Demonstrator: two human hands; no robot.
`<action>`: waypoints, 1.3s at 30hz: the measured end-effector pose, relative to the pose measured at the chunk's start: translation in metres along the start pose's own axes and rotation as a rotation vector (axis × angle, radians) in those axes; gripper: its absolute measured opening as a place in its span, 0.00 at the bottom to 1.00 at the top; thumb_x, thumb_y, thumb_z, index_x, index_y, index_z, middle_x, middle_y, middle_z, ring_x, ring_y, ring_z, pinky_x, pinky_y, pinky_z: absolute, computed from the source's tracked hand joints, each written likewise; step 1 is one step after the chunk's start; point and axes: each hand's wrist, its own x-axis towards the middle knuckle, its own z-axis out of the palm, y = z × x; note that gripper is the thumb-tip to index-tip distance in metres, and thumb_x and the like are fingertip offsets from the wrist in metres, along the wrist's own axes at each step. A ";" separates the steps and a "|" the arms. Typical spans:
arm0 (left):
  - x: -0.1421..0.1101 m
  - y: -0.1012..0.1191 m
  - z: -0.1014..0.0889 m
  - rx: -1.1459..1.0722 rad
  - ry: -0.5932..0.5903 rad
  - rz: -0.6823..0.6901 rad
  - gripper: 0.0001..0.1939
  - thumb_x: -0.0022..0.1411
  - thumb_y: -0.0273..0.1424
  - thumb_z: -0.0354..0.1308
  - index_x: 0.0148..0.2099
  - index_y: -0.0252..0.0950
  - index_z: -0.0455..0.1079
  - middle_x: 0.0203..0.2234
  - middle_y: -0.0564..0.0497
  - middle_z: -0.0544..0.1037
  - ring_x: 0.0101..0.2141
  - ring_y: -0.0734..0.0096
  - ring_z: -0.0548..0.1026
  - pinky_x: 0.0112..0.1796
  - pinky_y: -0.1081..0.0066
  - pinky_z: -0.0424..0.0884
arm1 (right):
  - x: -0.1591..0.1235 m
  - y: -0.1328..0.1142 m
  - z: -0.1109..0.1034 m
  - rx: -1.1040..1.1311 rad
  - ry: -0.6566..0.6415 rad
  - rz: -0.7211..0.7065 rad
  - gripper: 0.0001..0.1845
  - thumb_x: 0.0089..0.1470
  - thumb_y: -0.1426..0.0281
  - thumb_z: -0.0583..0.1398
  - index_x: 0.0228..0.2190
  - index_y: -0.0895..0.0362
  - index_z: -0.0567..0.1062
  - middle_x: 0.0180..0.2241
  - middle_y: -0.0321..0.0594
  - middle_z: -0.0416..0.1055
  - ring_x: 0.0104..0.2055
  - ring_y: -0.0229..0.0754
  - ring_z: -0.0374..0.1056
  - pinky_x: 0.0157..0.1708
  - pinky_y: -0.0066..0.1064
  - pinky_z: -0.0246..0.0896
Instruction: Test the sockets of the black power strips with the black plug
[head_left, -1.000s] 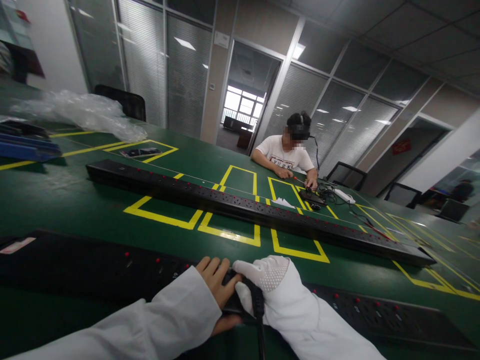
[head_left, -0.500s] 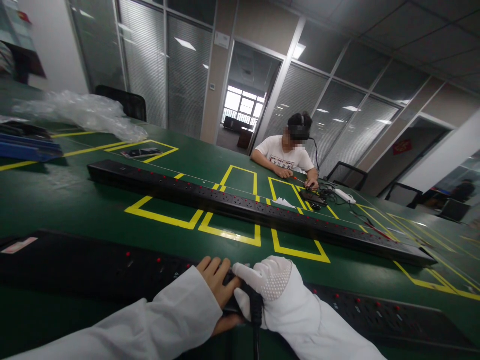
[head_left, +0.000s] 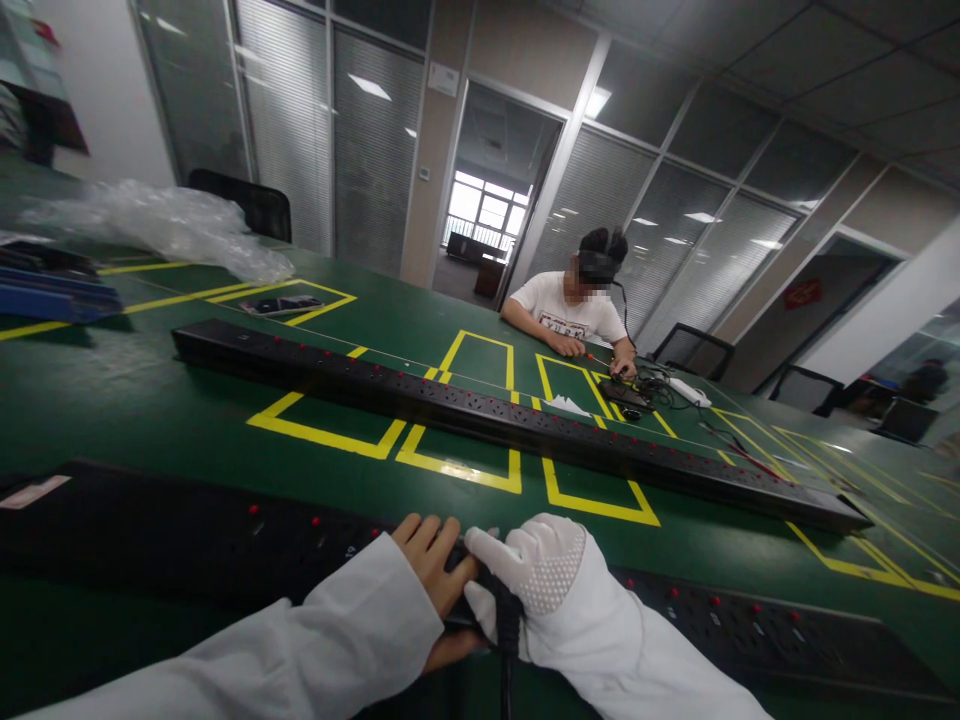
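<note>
A long black power strip with red indicator lights and sockets lies across the near side, under both hands. My bare left hand wraps around its middle, fingers over the top and part of the hand showing below the front edge. Beside it, my right hand, in a white dotted glove, is closed on a black plug whose cord hangs down toward me. The plug is against the strip; fingers hide its front, so I cannot tell whether its pins are in a socket.
A second long black power strip lies farther back across yellow tape outlines on the green table. Clear plastic wrap, a phone and blue items are at left. Opposite, a co-worker handles small parts near cables.
Both hands keep their hold, with almost no movement. The plug and its cord have shifted very slightly to the left.
</note>
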 end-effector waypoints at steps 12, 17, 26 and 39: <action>0.002 0.005 -0.007 -0.069 0.003 -0.055 0.32 0.50 0.58 0.54 0.51 0.42 0.71 0.46 0.38 0.74 0.40 0.46 0.72 0.40 0.51 0.65 | 0.002 -0.003 0.019 0.038 0.001 0.158 0.15 0.51 0.58 0.54 0.38 0.48 0.73 0.20 0.34 0.68 0.21 0.43 0.61 0.24 0.33 0.40; 0.001 0.003 -0.005 -0.029 -0.035 -0.026 0.38 0.53 0.57 0.51 0.61 0.44 0.61 0.46 0.36 0.73 0.41 0.46 0.72 0.41 0.51 0.65 | -0.003 -0.001 0.012 -0.018 0.064 0.003 0.17 0.54 0.61 0.55 0.44 0.52 0.73 0.23 0.36 0.70 0.23 0.39 0.63 0.25 0.33 0.44; 0.002 0.002 -0.008 -0.054 -0.068 -0.034 0.34 0.52 0.57 0.52 0.54 0.41 0.69 0.47 0.37 0.73 0.42 0.46 0.72 0.41 0.51 0.66 | 0.004 0.005 0.009 0.001 0.013 -0.013 0.16 0.51 0.61 0.57 0.41 0.51 0.73 0.21 0.32 0.69 0.21 0.37 0.64 0.22 0.30 0.47; 0.002 0.002 -0.008 -0.054 -0.055 -0.027 0.36 0.53 0.56 0.52 0.59 0.43 0.65 0.47 0.37 0.73 0.41 0.46 0.72 0.40 0.51 0.66 | 0.008 0.006 0.001 0.018 -0.031 -0.015 0.16 0.53 0.59 0.57 0.42 0.50 0.73 0.22 0.33 0.69 0.22 0.36 0.65 0.22 0.29 0.46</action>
